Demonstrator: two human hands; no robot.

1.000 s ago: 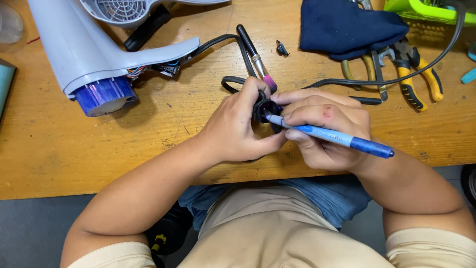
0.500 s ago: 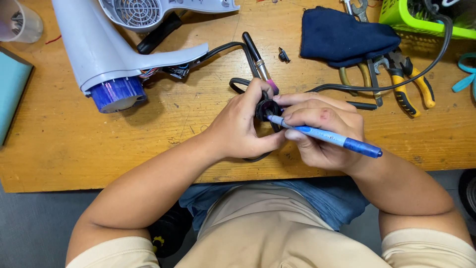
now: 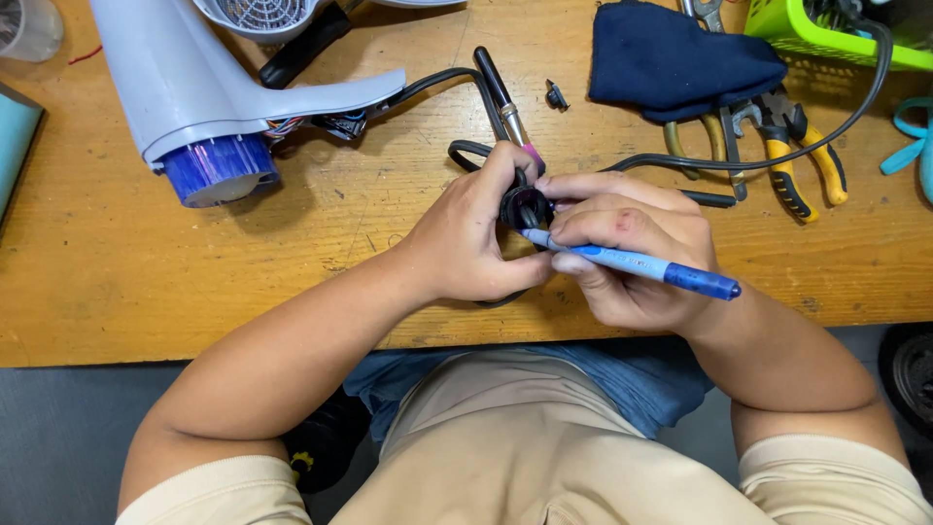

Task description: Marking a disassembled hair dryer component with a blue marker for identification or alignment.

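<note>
My left hand (image 3: 474,238) grips a small black round part (image 3: 525,206) above the wooden table's front edge. My right hand (image 3: 627,248) holds a blue-handled screwdriver (image 3: 651,265), its tip pressed into that part. A black cable (image 3: 680,160) runs from the part toward the back right. A dismantled light-grey hair dryer (image 3: 194,92) with a blue nozzle end (image 3: 219,170) lies at the back left, its coloured wires exposed.
A black tool with a pink tip (image 3: 507,107) lies just behind my hands. A dark blue cloth (image 3: 680,63) covers yellow-handled pliers (image 3: 797,160) at the back right, next to a green basket (image 3: 826,34). A small black piece (image 3: 556,95) lies on the wooden table (image 3: 117,282).
The view has shifted slightly; both hands stay together on the black part with the screwdriver in it, and nothing on the table has moved.
</note>
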